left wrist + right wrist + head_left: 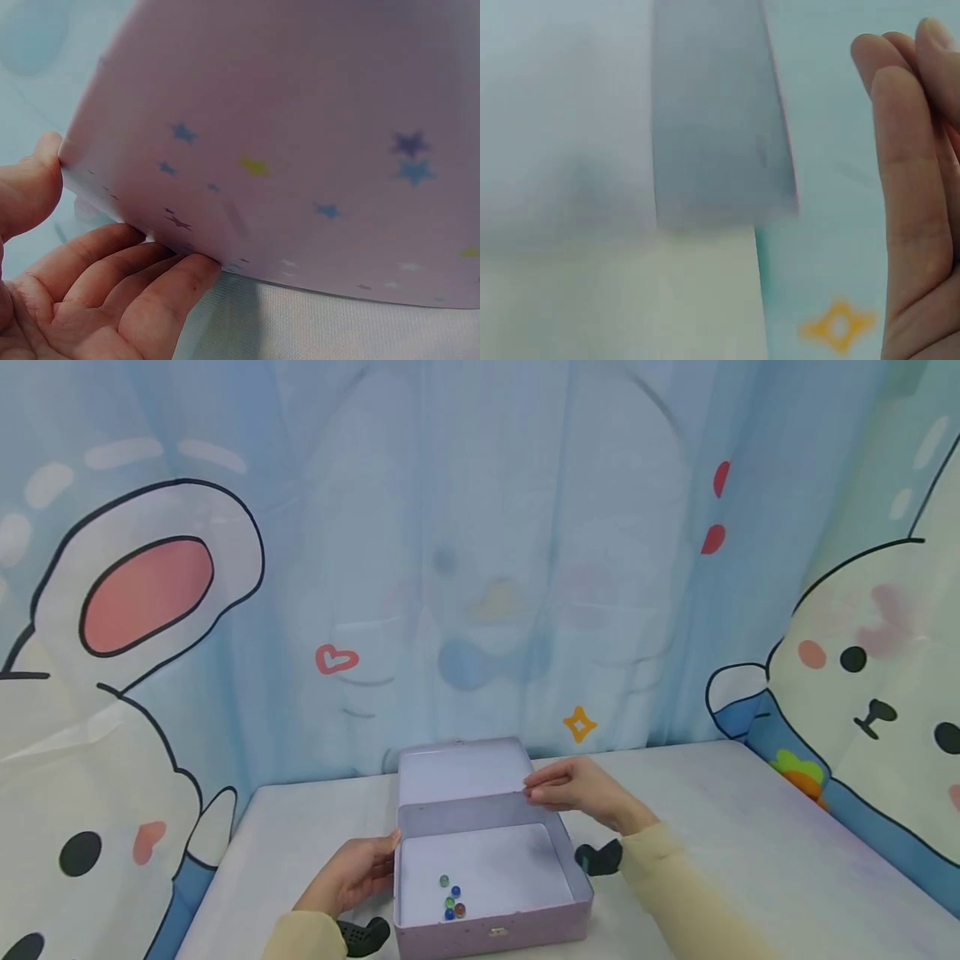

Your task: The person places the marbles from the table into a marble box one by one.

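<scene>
A light purple box [450,942] stands with its lid [465,770] folded back behind it. On its white floor, near the front left, lie several small glass marbles: green [444,881], blue [456,891] and brownish red [460,911]. My left hand [354,875] grips the box's left side; in the left wrist view its thumb presses one edge and its curled fingers touch the lower edge of the star-printed wall [300,150]. By the rear right corner my right hand [573,789] is raised, fingers together and fairly straight. The right wrist view shows these fingers [907,172] apart from the box.
The box rests on a pale cloth-covered table [675,793]. Behind it hangs a blue curtain [465,527] with cartoon figures. A small metal clasp [498,932] sits on the box's front. Dark straps [598,858] circle the wrists.
</scene>
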### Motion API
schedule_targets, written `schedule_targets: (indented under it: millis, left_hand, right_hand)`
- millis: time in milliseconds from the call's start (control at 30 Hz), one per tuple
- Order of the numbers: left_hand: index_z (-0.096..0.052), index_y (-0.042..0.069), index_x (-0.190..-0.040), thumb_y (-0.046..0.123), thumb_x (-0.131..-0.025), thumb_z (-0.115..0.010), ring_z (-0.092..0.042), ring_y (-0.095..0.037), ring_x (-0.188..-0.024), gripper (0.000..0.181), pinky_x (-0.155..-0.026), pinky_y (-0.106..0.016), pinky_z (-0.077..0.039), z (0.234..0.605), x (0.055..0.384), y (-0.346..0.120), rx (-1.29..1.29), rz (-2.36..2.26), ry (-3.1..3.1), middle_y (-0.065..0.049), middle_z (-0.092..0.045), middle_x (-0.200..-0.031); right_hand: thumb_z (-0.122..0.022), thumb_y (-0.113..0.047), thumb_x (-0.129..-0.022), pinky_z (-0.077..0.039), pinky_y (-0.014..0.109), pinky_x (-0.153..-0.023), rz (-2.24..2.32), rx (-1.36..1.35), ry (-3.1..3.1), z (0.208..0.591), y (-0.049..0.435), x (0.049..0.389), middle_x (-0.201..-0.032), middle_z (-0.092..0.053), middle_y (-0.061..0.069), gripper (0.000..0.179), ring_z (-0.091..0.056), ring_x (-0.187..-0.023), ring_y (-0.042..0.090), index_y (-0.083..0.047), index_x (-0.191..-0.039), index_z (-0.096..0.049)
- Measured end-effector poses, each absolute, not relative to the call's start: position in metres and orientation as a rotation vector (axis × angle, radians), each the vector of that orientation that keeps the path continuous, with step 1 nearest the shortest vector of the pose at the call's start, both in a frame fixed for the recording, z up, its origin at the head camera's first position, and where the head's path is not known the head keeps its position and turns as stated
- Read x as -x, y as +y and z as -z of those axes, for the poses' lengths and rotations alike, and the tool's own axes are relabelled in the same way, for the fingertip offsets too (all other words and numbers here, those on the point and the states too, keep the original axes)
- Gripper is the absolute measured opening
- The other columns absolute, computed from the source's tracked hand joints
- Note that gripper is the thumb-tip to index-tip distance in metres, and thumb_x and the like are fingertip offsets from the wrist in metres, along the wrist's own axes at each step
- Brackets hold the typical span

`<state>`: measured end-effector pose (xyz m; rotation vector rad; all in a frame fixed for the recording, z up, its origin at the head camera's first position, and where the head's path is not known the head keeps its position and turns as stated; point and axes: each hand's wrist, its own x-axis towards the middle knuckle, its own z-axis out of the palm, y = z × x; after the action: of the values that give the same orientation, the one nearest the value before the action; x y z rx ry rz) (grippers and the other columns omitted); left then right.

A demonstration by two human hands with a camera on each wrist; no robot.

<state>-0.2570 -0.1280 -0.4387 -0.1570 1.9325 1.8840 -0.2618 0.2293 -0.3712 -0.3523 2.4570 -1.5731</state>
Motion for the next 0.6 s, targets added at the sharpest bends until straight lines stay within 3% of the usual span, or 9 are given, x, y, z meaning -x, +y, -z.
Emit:
schedule_targets:
  millis: [300, 600]
  left_hand:
    - [-0.045, -0.017, -0.142, 0.028, -0.107, -0.055, -0.054, -0.045, -0.134, 0.058, -0.110, -0.053, -0.050, 0.439, 0.257, -0.128, 0.153, -1.896, 1.945, -0.036, -0.050, -0.146]
    - [-0.045, -0.016, -0.143, 0.028, -0.107, -0.055, -0.052, -0.046, -0.135, 0.058, -0.112, -0.053, -0.049, 0.438, 0.257, -0.127, 0.179, -1.893, 1.929, -0.037, -0.047, -0.147]
  right_hand:
    - [-0.071, -0.025, -0.097, -0.061, 0.033, -0.093, 1.556, 0.047, 2.571, 0.372, 0.337, 0.231, -0.133, -0.067, 0.024, 0.057, -0.072, -0.113, 0.024, 0.011, -0.138, -0.055]
    - [-0.073, -0.024, -0.096, -0.062, 0.035, -0.092, 1.524, -0.122, 2.558, 0.400, 0.376, 0.205, -0.129, -0.069, 0.023, 0.056, -0.073, -0.110, 0.025, 0.010, -0.136, -0.057]
